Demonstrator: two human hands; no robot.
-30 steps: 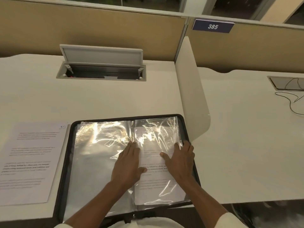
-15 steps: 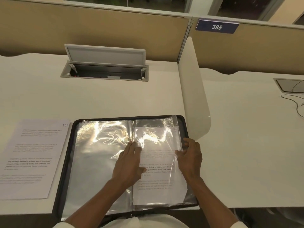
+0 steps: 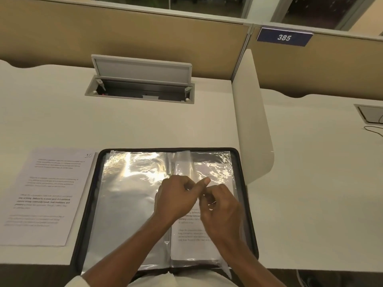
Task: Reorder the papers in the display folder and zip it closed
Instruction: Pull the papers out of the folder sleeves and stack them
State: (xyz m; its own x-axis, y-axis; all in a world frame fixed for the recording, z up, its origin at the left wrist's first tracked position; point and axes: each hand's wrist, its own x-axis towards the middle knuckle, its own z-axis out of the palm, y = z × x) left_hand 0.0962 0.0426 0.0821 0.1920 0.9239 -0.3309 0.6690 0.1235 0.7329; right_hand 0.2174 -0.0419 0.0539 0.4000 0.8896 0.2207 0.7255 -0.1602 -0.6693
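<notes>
Lower centre, the left hand [image 3: 176, 195] and right hand [image 3: 223, 208], both curled, pinch the folder's [image 3: 89, 204] sleeve [image 3: 215, 168]; best part it gently, sparing the paper [image 3: 190, 235].

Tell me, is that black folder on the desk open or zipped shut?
Open. The folder lies spread flat on the desk, both shiny plastic pages facing up, its black edge framing them.
</notes>
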